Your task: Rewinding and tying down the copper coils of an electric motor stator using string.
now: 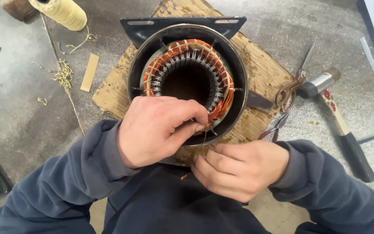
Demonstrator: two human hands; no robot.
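Observation:
A round black motor stator housing (pixel 239 86) stands on a piece of cardboard (pixel 265 73). Inside it runs a ring of copper windings (pixel 182 50) bound with pale tape and cord. My left hand (pixel 156 130) lies over the near rim, its thumb and fingers pinched on the copper wire bundle (pixel 221 106) at the lower right of the ring. My right hand (pixel 239 169) is curled into a fist just below the housing's near edge, fingers closed on something thin that I cannot make out. Dark blue sleeves cover both forearms.
Scissors with brown handles (pixel 293 84) and small red-handled pliers (pixel 273 130) lie to the right of the housing. A hammer (pixel 338 121) lies further right. A spool of cream cord (pixel 63 13), a flat wooden strip (pixel 89 71) and cord scraps (pixel 63 73) sit at the left.

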